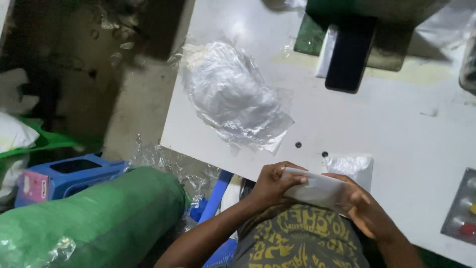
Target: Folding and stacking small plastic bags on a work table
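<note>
Gripping the flat white packet [317, 190] at both ends, the left hand [271, 184] and right hand [365, 211] should hold it level; clear bags [233, 99] lie at eleven o'clock.

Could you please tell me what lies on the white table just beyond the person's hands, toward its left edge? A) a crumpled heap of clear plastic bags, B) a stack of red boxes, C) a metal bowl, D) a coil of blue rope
A: a crumpled heap of clear plastic bags lies on the white table, beyond the left hand and right hand, which together hold a flat white packet.
</note>
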